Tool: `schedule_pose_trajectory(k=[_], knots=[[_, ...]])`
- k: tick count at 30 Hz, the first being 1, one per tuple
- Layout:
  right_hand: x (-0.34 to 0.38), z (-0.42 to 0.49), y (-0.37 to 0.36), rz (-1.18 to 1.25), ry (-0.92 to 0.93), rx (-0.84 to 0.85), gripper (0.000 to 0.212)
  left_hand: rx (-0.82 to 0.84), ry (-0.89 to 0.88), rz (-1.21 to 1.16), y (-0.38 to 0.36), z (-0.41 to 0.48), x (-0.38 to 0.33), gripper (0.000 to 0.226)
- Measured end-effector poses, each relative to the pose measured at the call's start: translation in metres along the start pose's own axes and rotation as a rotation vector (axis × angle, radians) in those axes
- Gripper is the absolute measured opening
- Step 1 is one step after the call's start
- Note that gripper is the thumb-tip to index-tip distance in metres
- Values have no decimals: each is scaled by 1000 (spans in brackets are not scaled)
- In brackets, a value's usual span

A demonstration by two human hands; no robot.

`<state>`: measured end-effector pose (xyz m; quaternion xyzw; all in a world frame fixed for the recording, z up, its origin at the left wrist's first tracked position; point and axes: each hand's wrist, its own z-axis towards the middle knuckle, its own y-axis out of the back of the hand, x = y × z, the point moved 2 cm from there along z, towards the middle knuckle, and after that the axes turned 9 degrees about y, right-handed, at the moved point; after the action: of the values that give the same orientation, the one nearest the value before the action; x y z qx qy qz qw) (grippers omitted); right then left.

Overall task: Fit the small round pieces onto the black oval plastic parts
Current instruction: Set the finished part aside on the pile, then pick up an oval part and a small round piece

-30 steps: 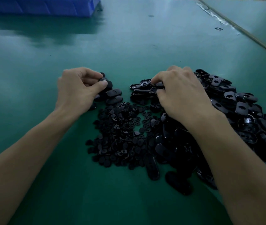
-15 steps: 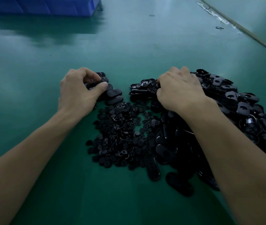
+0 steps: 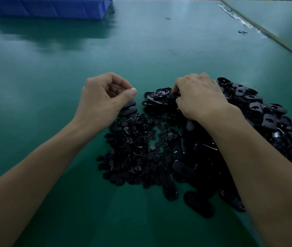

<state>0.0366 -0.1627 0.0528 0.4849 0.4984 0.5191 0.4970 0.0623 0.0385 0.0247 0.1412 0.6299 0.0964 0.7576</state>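
Left hand (image 3: 104, 98) curled, contents unclear; right hand (image 3: 198, 97) pinches a glossy black oval part (image 3: 173, 95). Round pieces (image 3: 132, 148) heaped between; green table (image 3: 141, 50) runs to blue bin (image 3: 43, 9).

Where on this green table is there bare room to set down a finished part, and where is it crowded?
Free: the table between the blue bin and the left hand, and all left of that hand. Crowded: the small round pieces between the forearms, and the black oval parts under and right of the right hand.
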Motion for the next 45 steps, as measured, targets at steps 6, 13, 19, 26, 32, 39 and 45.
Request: schedule_pose_trajectory(k=[6, 13, 19, 26, 32, 39, 45], knots=[[-1, -10, 6, 260, 11, -144, 24, 94, 10, -68, -8, -9, -6, 13], [3, -31, 8, 727, 123, -214, 10, 173, 5, -108, -9, -13, -13, 15], [13, -40, -6, 939, 206, -265, 21, 267, -18, -140, -15, -17, -14, 12], [11, -44, 1, 1051, 229, -345, 25, 277, -19, -182, -14, -19, -19, 12], [8, -48, 5, 1199, 175, -405, 19, 257, -4, -218, -15, -20, -23, 8], [12, -52, 4, 1325, 135, -417, 16, 242, 36, -391, -15, -22, -25, 27], [20, -56, 2, 1223, 187, -390, 19, 299, -40, -386, -18, -24, -27, 30]])
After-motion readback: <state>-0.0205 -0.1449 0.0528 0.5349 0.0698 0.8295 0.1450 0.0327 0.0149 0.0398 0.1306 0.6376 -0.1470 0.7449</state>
